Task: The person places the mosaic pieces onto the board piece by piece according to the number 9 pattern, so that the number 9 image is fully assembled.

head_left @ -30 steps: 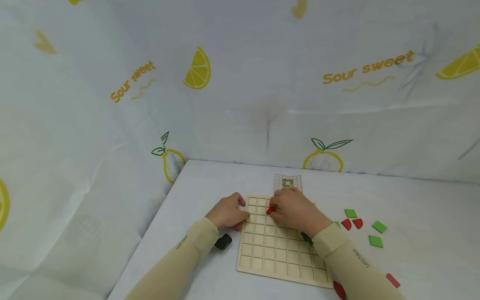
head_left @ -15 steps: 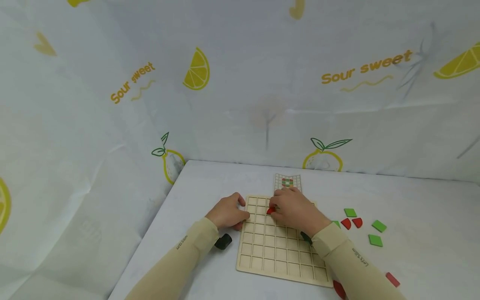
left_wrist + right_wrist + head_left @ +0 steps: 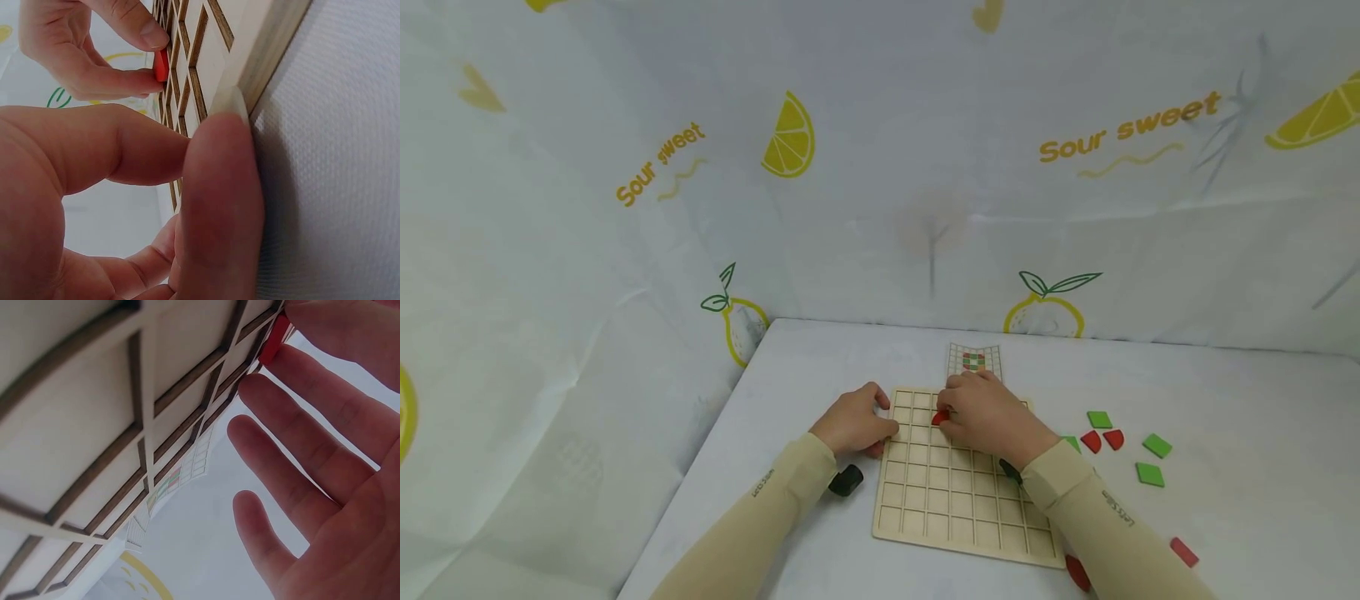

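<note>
A pale wooden grid board [image 3: 937, 504] lies flat in front of me in the head view. My left hand [image 3: 853, 423] holds its left edge, with a thumb and a bent finger touching the wood in the left wrist view. Over the upper part of the board, my right hand [image 3: 996, 421] pinches a red quarter-circle tile [image 3: 939, 417] between thumb and finger. In the right wrist view the red tile [image 3: 274, 340] shows edge-on against the grid, and the other fingers are spread. Part of the board is hidden under the right hand and forearm.
Behind the board stands a creased pattern card [image 3: 974, 361] with red and green shapes. To the right lie several green tiles [image 3: 1150, 474], red quarter-circle tiles [image 3: 1114, 438] and a red rectangular tile [image 3: 1184, 552]. A red curved piece [image 3: 1077, 573] sits by the board's lower right corner.
Both hands stay almost where they were, with the red tile still pinched in the right hand. The head view has shifted slightly.
</note>
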`<act>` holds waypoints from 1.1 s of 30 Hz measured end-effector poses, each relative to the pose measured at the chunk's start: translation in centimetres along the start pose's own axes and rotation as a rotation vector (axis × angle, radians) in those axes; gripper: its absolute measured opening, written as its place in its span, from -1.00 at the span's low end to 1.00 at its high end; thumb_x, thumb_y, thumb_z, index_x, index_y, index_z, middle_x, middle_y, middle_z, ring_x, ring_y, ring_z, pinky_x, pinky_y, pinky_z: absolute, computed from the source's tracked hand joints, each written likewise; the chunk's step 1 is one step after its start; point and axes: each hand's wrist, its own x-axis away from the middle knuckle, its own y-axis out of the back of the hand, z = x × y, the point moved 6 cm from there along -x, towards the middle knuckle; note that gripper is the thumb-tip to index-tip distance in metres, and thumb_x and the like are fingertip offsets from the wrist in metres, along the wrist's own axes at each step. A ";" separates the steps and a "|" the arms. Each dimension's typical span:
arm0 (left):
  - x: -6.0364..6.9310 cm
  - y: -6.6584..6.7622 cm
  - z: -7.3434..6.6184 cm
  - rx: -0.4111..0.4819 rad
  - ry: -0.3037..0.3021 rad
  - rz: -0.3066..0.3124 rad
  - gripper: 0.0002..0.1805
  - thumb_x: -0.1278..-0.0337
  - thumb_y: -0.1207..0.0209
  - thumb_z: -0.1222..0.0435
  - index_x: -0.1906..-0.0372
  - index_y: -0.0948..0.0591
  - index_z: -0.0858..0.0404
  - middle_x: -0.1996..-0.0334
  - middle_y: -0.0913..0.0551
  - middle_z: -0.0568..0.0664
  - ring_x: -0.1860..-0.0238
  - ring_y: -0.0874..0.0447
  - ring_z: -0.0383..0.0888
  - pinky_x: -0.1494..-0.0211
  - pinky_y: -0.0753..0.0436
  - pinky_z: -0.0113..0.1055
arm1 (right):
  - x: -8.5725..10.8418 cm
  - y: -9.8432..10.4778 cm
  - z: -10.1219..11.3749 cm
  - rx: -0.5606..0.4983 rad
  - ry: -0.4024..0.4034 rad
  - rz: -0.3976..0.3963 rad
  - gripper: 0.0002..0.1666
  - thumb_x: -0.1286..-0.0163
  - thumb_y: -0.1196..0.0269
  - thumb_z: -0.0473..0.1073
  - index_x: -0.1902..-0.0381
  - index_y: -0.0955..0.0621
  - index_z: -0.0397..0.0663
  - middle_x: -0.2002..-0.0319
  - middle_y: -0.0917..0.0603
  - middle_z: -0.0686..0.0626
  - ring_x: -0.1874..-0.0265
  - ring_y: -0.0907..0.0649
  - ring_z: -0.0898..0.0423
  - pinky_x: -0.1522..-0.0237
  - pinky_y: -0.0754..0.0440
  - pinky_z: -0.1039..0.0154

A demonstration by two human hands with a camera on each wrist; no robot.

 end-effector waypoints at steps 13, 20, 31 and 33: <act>-0.6 -0.5 -0.3 0.001 -0.009 0.015 -0.66 -0.34 -0.32 0.21 -0.11 -0.53 0.16 0.54 -0.76 0.00 0.53 -0.77 -0.15 0.29 -0.61 -0.31 | 0.5 0.1 -0.4 0.003 -0.011 0.004 -0.91 -0.38 -0.50 -0.10 0.20 -0.80 0.08 0.27 -0.70 0.10 0.26 -0.65 0.12 -0.18 -0.62 -0.17; 0.0 0.0 0.2 0.003 0.013 -0.003 -0.62 -0.31 -0.31 0.22 -0.15 -0.52 0.19 0.51 -0.75 0.01 0.50 -0.77 -0.15 0.26 -0.63 -0.31 | 0.1 0.2 0.1 -0.027 -0.013 0.027 -0.94 -0.38 -0.47 -0.13 0.21 -0.80 0.08 0.25 -0.72 0.09 0.23 -0.66 0.10 -0.27 -0.59 -0.20; 0.1 -0.1 0.0 -0.001 0.002 0.005 -0.60 -0.29 -0.29 0.24 -0.18 -0.52 0.20 0.50 -0.74 0.02 0.51 -0.77 -0.15 0.25 -0.64 -0.31 | 4.4 2.4 -4.1 -0.096 -0.166 0.060 -0.77 -0.45 -0.44 -0.05 0.01 -0.81 0.04 0.04 -0.81 0.05 -0.03 -0.75 -0.02 -0.31 -0.60 -0.19; 0.2 -0.1 0.0 -0.002 0.004 0.005 -0.60 -0.29 -0.29 0.25 -0.18 -0.52 0.20 0.51 -0.74 0.02 0.51 -0.76 -0.14 0.25 -0.64 -0.32 | 6.1 3.1 -5.6 -0.101 -0.211 0.062 -0.75 -0.45 -0.45 -0.05 -0.01 -0.81 0.03 0.02 -0.80 0.04 -0.05 -0.74 -0.04 -0.30 -0.61 -0.19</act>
